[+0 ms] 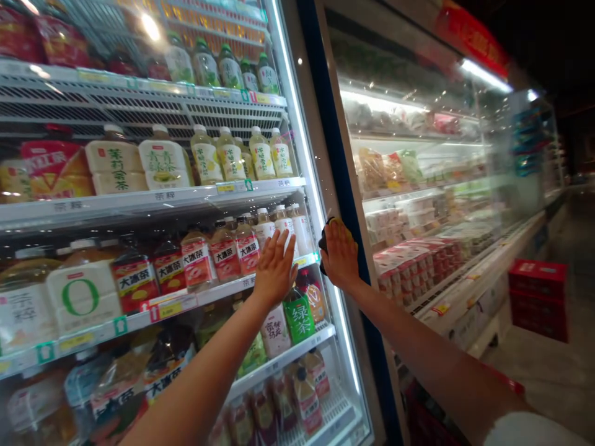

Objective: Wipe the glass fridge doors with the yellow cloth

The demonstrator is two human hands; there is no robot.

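Observation:
My left hand [275, 266] is raised with its fingers spread, flat against or just before the glass door of a drinks cooler, holding nothing. Bottles on the lit shelves show behind it. To its right, my right hand [341, 255] presses a small black and yellow object [324, 243] against the door's edge frame [320, 186]. Its fingers lie together over the object, most of which is hidden. What the object is cannot be made out.
Rows of bottled tea [201, 259] fill the cooler shelves [153, 201]. An open-fronted chiller [465, 279] with packaged goods extends along the right. Red boxes [538, 300] sit on the floor beyond it. Reflections show in the glass.

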